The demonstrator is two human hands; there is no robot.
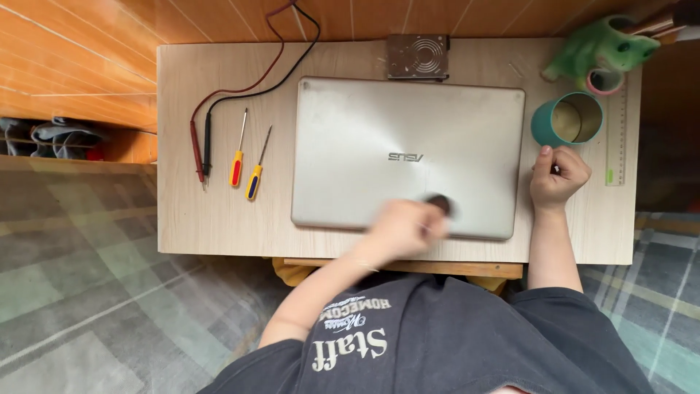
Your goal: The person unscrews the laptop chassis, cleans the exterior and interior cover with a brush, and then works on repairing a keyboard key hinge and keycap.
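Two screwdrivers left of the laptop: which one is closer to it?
The yellow-and-blue-handled screwdriver, lying nearer the closed laptop. The orange-and-yellow-handled one sits farther left, beside the multimeter probes.

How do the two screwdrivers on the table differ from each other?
The left screwdriver has a red and yellow handle; the right screwdriver has a blue and yellow handle. The left screwdriver lies almost straight, while the right screwdriver tilts more. The right screwdriver lies closer to the closed laptop. Both are slim, lie flat on the table, and neither hand touches them.
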